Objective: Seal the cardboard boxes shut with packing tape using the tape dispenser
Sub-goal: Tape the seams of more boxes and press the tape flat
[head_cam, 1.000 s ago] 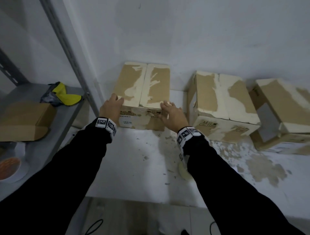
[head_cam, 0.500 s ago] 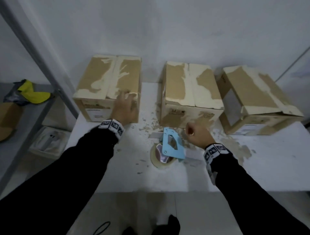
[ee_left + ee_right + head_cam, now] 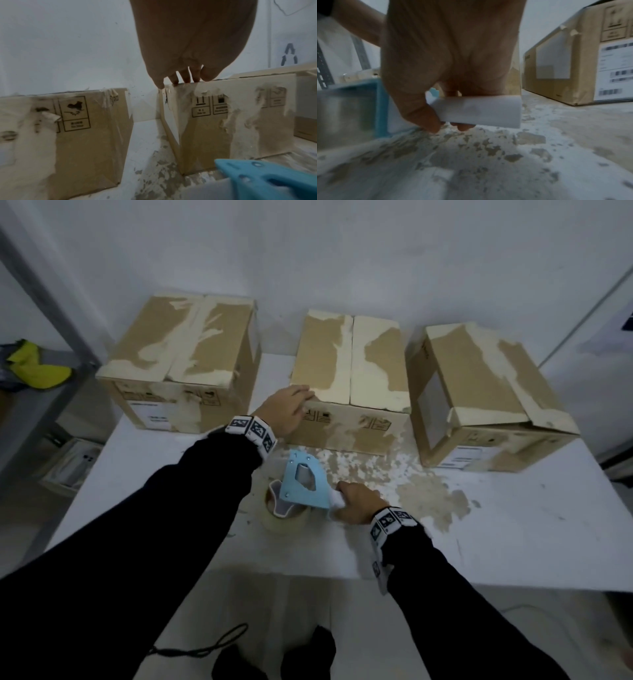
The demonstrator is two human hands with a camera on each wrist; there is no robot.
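Note:
Three worn cardboard boxes stand along the wall on a white table (image 3: 137,474): the left box (image 3: 181,361), the middle box (image 3: 349,368) and the right box (image 3: 486,388). My left hand (image 3: 287,410) rests on the front left top corner of the middle box (image 3: 231,121), its fingertips (image 3: 185,78) over the top edge. A light-blue tape dispenser (image 3: 303,482) with a tape roll (image 3: 282,515) lies on the table in front of that box. My right hand (image 3: 356,503) grips its white handle (image 3: 477,111), thumb and fingers curled around it.
A metal shelf (image 3: 30,405) at the left carries a yellow item (image 3: 34,366). The tabletop is scuffed, with flaked patches (image 3: 424,498) in front of the middle and right boxes. A dark cord (image 3: 205,648) lies on the floor below the table's front edge.
My left hand left the left box and now rests on the middle box. My right hand came down from beside the dispenser and closed on its handle. The head view swung right.

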